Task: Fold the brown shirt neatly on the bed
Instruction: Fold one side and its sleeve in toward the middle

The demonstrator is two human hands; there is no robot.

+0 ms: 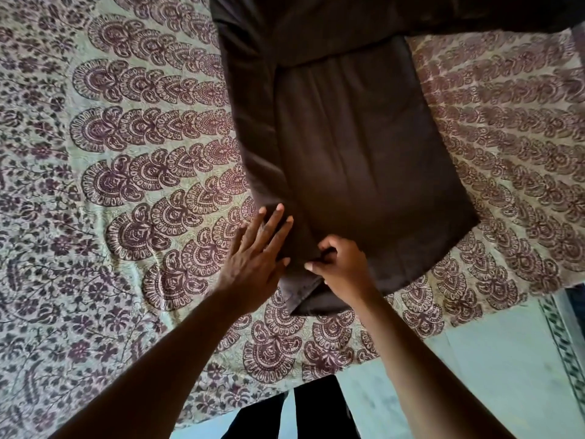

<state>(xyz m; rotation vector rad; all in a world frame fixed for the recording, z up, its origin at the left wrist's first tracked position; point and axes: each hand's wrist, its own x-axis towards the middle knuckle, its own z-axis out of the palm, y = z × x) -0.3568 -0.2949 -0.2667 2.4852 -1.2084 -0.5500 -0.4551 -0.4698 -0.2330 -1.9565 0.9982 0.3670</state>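
The brown shirt (354, 147) lies spread flat on the bed (110, 185), its body running from the top of the view down to a hem near the bed's front edge. One side panel is folded inward along the left. My left hand (253, 258) rests flat, fingers spread, on the shirt's lower left edge. Just to its right, my right hand (340, 267) pinches the fabric at the lower left corner of the hem. A sleeve stretches across the top right, partly cut off by the frame.
A patterned cream and maroon bedspread (506, 137) covers the bed. The bed's front edge runs diagonally across the bottom. Below it is pale tiled floor (490, 375), and my dark trouser legs (319, 410) stand against the edge.
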